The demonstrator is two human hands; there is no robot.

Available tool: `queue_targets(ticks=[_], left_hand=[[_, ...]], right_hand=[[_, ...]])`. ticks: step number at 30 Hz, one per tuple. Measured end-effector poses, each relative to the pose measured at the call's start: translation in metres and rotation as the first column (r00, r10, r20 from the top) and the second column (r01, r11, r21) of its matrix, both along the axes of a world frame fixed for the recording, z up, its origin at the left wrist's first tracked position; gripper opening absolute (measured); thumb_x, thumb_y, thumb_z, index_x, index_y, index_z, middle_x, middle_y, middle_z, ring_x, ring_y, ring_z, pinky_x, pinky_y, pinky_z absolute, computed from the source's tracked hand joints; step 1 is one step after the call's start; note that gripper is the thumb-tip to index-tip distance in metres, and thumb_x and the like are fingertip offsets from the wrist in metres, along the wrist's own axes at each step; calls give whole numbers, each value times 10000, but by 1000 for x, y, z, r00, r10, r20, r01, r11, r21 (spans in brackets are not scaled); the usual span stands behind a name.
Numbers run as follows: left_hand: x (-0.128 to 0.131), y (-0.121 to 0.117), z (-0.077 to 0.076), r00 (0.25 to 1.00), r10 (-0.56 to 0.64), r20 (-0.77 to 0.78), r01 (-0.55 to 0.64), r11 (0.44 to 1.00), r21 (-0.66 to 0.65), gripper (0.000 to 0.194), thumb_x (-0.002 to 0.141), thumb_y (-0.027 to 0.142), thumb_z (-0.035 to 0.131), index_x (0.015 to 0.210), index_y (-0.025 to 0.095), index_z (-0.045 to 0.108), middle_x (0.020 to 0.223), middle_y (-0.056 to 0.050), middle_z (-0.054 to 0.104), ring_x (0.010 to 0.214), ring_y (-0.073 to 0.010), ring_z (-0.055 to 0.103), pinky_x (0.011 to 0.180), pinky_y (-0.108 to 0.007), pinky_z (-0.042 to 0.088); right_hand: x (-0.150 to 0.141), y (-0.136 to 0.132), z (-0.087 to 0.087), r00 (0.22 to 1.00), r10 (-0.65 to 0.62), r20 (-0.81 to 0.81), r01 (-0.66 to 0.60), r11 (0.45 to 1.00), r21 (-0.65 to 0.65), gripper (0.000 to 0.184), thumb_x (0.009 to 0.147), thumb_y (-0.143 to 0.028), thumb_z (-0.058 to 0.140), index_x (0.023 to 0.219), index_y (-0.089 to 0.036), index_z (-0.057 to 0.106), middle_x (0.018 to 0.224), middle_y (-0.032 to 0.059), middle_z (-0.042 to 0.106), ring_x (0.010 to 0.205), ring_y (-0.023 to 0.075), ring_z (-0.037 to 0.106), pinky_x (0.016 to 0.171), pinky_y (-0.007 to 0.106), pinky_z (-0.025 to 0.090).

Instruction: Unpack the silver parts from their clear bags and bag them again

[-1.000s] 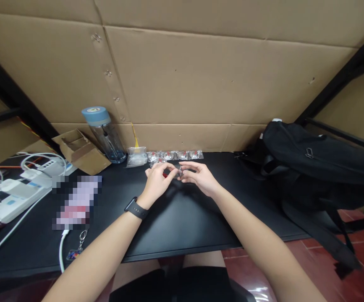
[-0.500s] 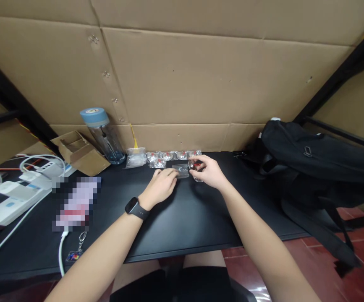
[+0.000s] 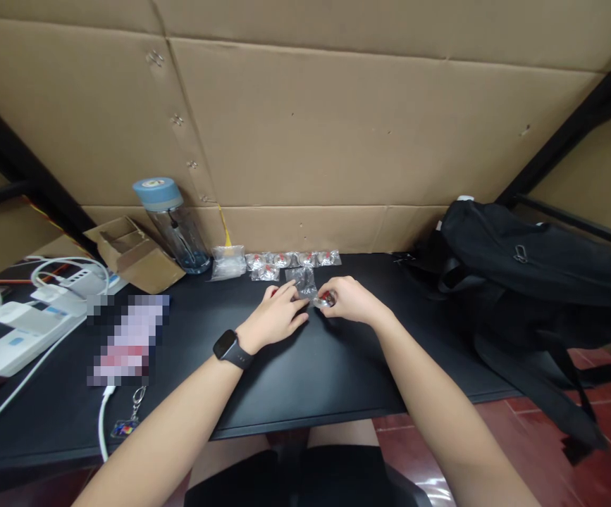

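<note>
My right hand [image 3: 356, 301] pinches a small round shiny item [image 3: 327, 299] with red and dark parts, its kind too small to tell. Just left of it is a clear plastic bag [image 3: 299, 276], crumpled and raised off the desk. The fingers of my left hand [image 3: 278, 315] close on the bag's near edge. The round item is at the bag's lower right edge; whether any of it is inside I cannot tell. A bit of red shows by my left fingertips. Behind the hands, several bagged round items [image 3: 282, 261] with red middles lie in rows.
A stack of clear bags [image 3: 228, 263] lies left of the rows. Further left stand a blue-lidded bottle [image 3: 173, 225] and an open cardboard box [image 3: 144, 260]. A phone [image 3: 130, 338] and power strip [image 3: 41, 324] lie at left. A black backpack [image 3: 542, 282] fills the right end.
My right hand has brought the round item down and toward me, beside the bag. The bag has tilted and crumpled. My left hand has shifted slightly right and nearer.
</note>
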State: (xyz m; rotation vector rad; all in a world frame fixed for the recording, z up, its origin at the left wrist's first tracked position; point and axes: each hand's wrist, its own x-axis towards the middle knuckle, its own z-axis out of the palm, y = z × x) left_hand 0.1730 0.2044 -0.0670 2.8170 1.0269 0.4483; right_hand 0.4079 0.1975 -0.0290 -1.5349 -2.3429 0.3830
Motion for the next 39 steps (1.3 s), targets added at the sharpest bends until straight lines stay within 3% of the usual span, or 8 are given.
queue_targets(ticks=[2,5,12,20,25,32,36,39], left_hand=[[0,0,0,1000,-18,-11,18,1000,-18,407,1020,440,457,1334,251,634,1185,-115,622,1220,-282,552,1037,-444,356],[0,0,0,999,-39,-14,39,999,-28,395,1028,414,442,1346,265,622,1244,-107,613,1113,-239,598,1003,-418,369],[-8,2,4,995,-95,-21,93,992,-82,352,1000,339,509,1324,369,645,1471,-57,541,1330,-252,507,1067,-427,334],[-21,7,8,985,-71,-155,35,973,-226,432,944,442,587,1368,521,580,1633,-16,370,1452,-378,354,1124,-611,277],[-21,6,9,986,-77,-145,39,968,-247,443,921,432,618,1355,515,596,1636,-16,367,1447,-392,351,1121,-654,263],[-22,6,4,989,-67,-131,37,975,-221,442,910,445,638,1345,515,606,1632,-15,374,1451,-393,346,1123,-642,264],[-21,5,6,988,-72,-133,41,974,-222,438,915,448,630,1347,514,604,1640,-15,359,1450,-389,341,1115,-628,275],[-20,3,9,987,-79,-136,47,973,-225,437,924,427,619,1350,520,596,1653,-7,330,1452,-384,334,1115,-637,269]], right_hand=[[0,-1,0,1000,21,12,-21,999,-36,245,709,-296,745,945,-253,792,864,22,760,771,182,685,711,241,453],[-1,-4,0,999,22,32,-19,997,-76,222,716,-301,743,927,-252,794,824,19,760,763,186,695,707,239,459],[-3,-4,-1,994,-13,108,19,998,-59,226,716,-289,738,932,-249,792,856,35,765,783,200,701,691,245,451],[-8,-6,-1,999,29,19,-27,996,-85,210,717,-281,757,919,-222,765,788,22,743,714,172,667,656,232,434],[-10,-4,-4,998,34,-56,-39,996,-86,209,741,-316,786,915,-208,746,759,14,721,689,162,646,629,231,419],[-16,3,-14,988,37,-147,-37,999,6,281,704,-295,876,920,-178,741,899,39,703,733,138,639,696,233,457],[-12,5,-16,968,87,-235,-109,990,-85,171,777,-190,807,933,-166,742,880,27,705,727,125,659,710,223,482],[-12,5,-17,973,86,-216,-101,993,-60,181,783,-128,788,950,-173,737,904,22,701,746,118,657,724,217,480]])
